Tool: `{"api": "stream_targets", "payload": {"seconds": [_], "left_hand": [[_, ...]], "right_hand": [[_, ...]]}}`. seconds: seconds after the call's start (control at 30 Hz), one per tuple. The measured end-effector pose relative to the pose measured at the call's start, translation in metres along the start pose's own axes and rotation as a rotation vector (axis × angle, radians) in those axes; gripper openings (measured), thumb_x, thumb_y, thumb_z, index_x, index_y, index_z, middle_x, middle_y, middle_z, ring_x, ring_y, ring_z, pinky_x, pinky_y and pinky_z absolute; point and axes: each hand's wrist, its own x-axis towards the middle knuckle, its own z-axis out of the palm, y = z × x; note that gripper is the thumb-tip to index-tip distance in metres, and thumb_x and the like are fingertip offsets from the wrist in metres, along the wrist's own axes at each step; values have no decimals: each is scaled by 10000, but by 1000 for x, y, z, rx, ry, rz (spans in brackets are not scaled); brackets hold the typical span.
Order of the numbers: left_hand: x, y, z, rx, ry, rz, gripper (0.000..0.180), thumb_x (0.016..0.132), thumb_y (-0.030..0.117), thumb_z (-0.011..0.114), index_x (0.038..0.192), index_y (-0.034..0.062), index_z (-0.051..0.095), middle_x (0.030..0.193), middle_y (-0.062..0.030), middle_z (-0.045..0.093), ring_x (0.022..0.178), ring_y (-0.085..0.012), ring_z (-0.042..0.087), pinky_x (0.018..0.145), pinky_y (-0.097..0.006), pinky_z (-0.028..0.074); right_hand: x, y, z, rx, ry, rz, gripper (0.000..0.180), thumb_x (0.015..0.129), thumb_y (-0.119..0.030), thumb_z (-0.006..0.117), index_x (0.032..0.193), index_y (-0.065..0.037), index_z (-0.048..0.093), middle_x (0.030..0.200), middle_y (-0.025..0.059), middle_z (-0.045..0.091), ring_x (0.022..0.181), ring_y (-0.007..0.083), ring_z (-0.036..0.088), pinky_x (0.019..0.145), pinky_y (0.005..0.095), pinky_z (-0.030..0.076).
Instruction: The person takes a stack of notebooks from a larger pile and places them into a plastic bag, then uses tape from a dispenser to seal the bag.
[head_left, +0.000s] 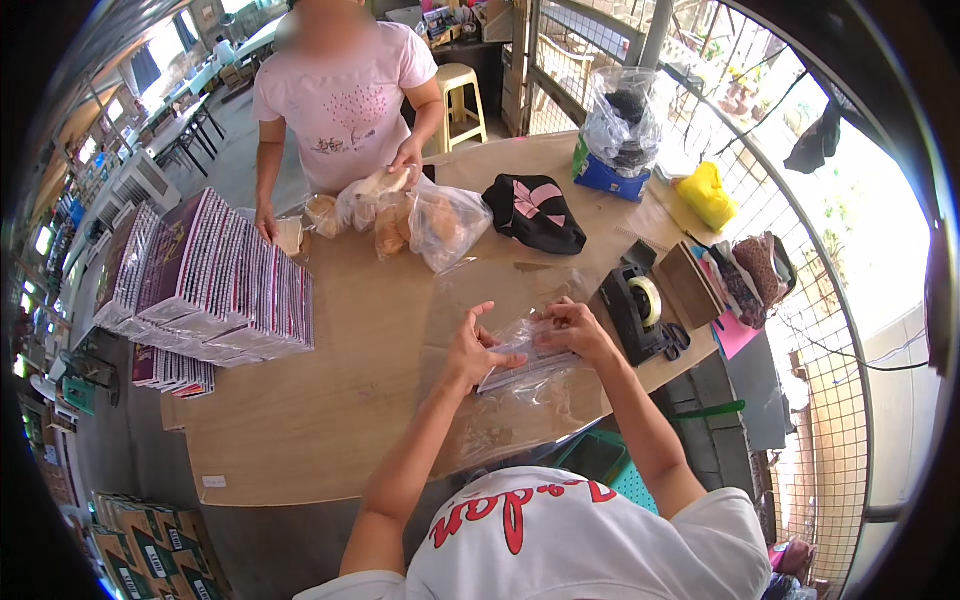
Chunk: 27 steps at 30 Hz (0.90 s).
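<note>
Far left: stacks of maroon striped booklets [215,285] are sitting fanned out on the wooden tabletop [330,420], more of them lying under the edge of the pile. Cardboard boxes [150,545] are standing on the floor below the tabletop's near-left corner.

Across the tabletop a person in a pink shirt [340,100] is standing, 1 hand resting just beside the booklets, the other touching clear bags of bread rolls [400,215]. A folded black garment with pink print [535,212] is lying just right of those bags.

Centre: left hand [472,350] is lying with fingers curled and thumb up, fingertips pressing on the left end of a flat clear plastic sleeve [525,362]. The sleeve is sitting on the tabletop near its front edge, between both hands, on top of a loose clear plastic sheet [500,425]; something flat and pale is showing through it, can't tell what. Right hand [578,328] is pinching the sleeve's upper right edge, fingers closed over it.

Right of the hands: a black tape dispenser [640,310] with a pale roll is standing near the right hand, black scissors [676,342] touching its right side. Further back, a clear bag of dark items [622,125] is standing on a blue box, and a yellow bag [706,195] is lying at the tabletop's far-right edge.
</note>
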Motion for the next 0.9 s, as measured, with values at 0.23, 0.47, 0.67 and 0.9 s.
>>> {"api": "stream_targets", "payload": {"seconds": [0.23, 0.47, 0.67, 0.9], "left_hand": [[-18, -3, -17, -344, -206, 119, 409, 675, -43, 756, 1071, 33, 696, 1239, -86, 648, 1019, -161, 612, 913, -286, 487], [-27, -20, -1, -444, 4, 119, 201, 684, -151, 696, 795, 8, 753, 1109, -77, 662, 1031, -161, 613, 886, -281, 514], [-30, -17, 8, -354, 106, 214, 159, 706, -132, 706, 760, 14, 742, 1069, -74, 651, 1007, -152, 613, 838, -260, 527], [-57, 44, 8, 420, 243, 711, 298, 723, 39, 770, 1012, 95, 723, 1170, -79, 655, 1144, -284, 606, 1066, -457, 403]], "right_hand": [[1, -1, 0, -49, -32, -181, 346, 606, -44, 804, 934, -155, 808, 960, 31, 592, 1034, 192, 513, 898, 333, 392], [-69, -18, 32, -535, 215, -630, 286, 698, -86, 795, 958, -204, 793, 1029, 8, 699, 1102, 254, 601, 1093, 510, 299], [-88, 16, 52, -559, 406, -712, 270, 723, -45, 758, 962, -166, 783, 980, -26, 717, 1021, 188, 672, 1180, 555, 128], [-80, 30, 30, -636, 268, -821, 291, 729, -58, 728, 989, -179, 781, 1013, -50, 714, 1033, 160, 666, 1174, 583, 113]]}}
